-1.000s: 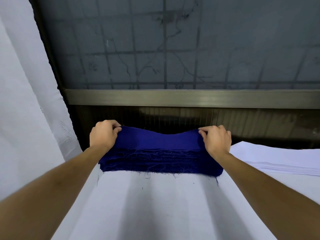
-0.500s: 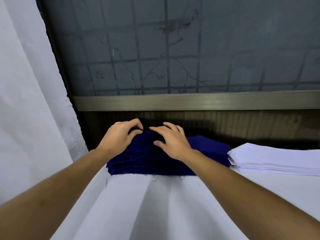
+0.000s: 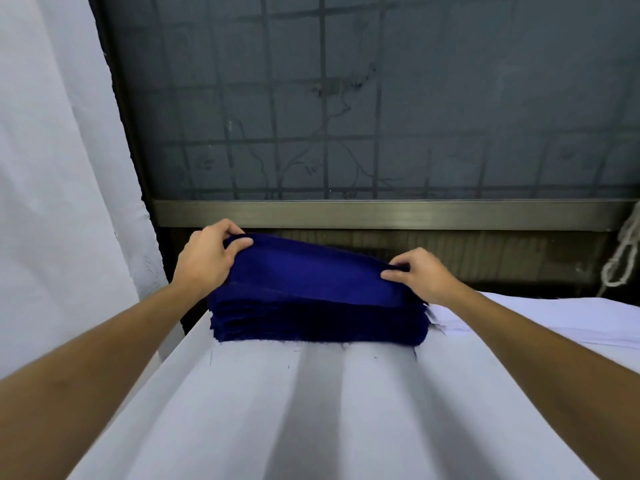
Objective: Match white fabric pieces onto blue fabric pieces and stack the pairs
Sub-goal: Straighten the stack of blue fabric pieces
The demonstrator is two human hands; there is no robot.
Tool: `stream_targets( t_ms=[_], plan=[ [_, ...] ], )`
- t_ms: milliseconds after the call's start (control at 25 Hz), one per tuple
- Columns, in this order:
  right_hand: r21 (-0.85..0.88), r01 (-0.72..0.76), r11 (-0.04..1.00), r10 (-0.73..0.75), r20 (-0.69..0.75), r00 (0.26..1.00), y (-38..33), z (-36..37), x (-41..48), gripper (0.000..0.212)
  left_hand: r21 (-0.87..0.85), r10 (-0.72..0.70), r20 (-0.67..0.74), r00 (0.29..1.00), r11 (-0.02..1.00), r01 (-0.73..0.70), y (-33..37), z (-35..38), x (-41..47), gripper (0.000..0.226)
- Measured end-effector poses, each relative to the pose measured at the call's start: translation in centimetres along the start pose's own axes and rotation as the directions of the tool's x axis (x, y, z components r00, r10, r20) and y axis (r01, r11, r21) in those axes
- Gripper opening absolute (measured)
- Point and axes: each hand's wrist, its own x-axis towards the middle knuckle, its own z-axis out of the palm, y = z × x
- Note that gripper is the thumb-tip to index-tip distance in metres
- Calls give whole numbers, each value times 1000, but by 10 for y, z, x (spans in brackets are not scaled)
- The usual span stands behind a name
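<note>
A thick stack of dark blue fabric pieces (image 3: 318, 322) lies at the far edge of the white-covered table. The top blue piece (image 3: 311, 271) is raised off the stack along its far edge, higher on the left. My left hand (image 3: 207, 259) pinches its far left corner, thumb on top. At the far right corner my right hand (image 3: 419, 275) pinches the same piece. A stack of white fabric pieces (image 3: 540, 317) lies just right of the blue stack, partly behind my right forearm.
The white table cover (image 3: 311, 410) lies in long folds toward me. A metal window sill (image 3: 381, 213) and a dark barred window rise right behind the stacks. A white curtain (image 3: 52, 202) hangs at the left. A knotted cord (image 3: 620, 258) hangs at the far right.
My hands were together on the middle of the blue stack; they have spread to the far corners and lifted the top blue piece.
</note>
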Motion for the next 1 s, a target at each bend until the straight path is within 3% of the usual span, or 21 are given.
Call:
stream_targets(
  t_ms=[280,440,560,720,840,1000],
  plan=[
    [304,-233,924,218,81,973,50,-58,-111,26,-66,-154,165,974,984,166,17,0,-56,36],
    [391,-364,845,374,53,926,78,-50,-180,31,-120,-228,273,935,956,268,13,38,-113,18],
    [348,-424,836,451,5,893,98,-32,-213,29,-98,-274,366,890,939,330,9,65,-151,12],
    [158,-478,864,493,-78,867,114,-3,-231,24,22,-387,287,876,917,398,2,87,-195,14],
    [-29,-475,880,458,-219,862,123,13,-240,11,65,-339,189,922,941,333,-8,98,-220,11],
    [-59,-467,882,434,-281,856,126,15,-239,8,112,-298,199,934,953,281,-12,104,-220,6]
  ],
)
